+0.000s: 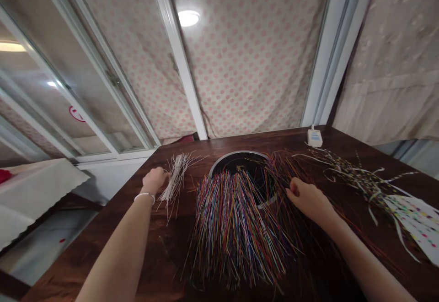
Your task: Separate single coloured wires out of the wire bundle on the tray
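My left hand (154, 179) grips the lower end of a bunch of thin white strands (176, 178), which fan out to its right. My right hand (308, 200) lies curled on dark multicoloured strands at the right rim of a round black container (240, 161). A thick mass of multicoloured thin strands (233, 229) hangs over the container's near side and spreads across the table. Most of the container's near wall is hidden under them. Right of my right hand lie tangled speckled strands (356, 178) and a sheet of white paper with coloured dots (418, 219).
The dark wooden table (103, 242) has a near-left edge beyond my left arm. A white plug adapter (314, 138) stands at its far edge. A white cloth-covered surface (34, 196) lies lower on the left, below a glass window.
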`<state>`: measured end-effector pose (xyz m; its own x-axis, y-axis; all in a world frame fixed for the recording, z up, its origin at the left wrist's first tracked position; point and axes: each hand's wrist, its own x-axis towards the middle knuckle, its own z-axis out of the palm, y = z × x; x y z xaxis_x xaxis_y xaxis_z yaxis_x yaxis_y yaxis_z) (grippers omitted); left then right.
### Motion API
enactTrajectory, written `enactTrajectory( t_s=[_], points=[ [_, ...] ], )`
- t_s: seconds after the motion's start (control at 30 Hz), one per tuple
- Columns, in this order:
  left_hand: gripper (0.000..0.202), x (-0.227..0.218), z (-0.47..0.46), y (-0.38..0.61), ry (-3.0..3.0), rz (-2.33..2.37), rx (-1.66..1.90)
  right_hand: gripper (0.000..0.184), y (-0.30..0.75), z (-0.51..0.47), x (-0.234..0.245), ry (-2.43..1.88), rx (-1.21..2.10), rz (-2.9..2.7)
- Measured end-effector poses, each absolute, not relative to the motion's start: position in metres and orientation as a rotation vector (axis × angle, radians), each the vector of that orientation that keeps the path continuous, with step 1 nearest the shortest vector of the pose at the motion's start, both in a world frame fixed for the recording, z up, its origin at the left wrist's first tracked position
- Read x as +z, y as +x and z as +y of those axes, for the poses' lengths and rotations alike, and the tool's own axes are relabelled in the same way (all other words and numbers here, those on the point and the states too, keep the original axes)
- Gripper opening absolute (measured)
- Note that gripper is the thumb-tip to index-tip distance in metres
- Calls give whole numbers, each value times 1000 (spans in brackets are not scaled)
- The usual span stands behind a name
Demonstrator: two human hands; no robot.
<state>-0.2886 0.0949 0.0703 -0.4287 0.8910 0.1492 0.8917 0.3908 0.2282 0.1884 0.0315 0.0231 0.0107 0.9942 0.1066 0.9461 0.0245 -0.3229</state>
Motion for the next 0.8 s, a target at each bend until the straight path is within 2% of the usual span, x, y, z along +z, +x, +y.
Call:
enactTrajectory(
  t_s=[0.07, 0.13, 0.2, 0.27, 0.37, 0.43, 0.5, 0.7, 0.8],
  points=[
    [43, 73, 99, -273, -1579, -2547, -516, 14, 177, 28, 21, -1705, 346, -2089],
    [42, 73, 96, -242, -1648, -2419, -684, 21, 163, 22, 19, -1367, 478, -2213],
    [33, 69, 82, -197, -2009, -2197, -870, 30, 151, 16, 16, -1108, 559, -2330],
    [27, 58, 59, -146, -2483, -1828, -899, 35, 142, 11, 12, -973, 609, -2417],
    [34, 34, 23, -79, -2924, -1342, -640, 35, 137, 12, 5, -983, 626, -2429],
    [45, 19, 7, -51, -2979, -1284, -492, 31, 140, 17, -1, -1062, 584, -2388],
    [47, 8, 1, -35, -2943, -1323, -406, 27, 145, 25, -7, -1139, 526, -2327],
    [31, 3, 5, -19, -2785, -1427, -391, 8, 155, 44, -24, -1375, 366, -2053],
    [22, 3, 5, -13, -2717, -1535, -366, 11, 155, 44, -25, -1462, 370, -2040]
  ],
)
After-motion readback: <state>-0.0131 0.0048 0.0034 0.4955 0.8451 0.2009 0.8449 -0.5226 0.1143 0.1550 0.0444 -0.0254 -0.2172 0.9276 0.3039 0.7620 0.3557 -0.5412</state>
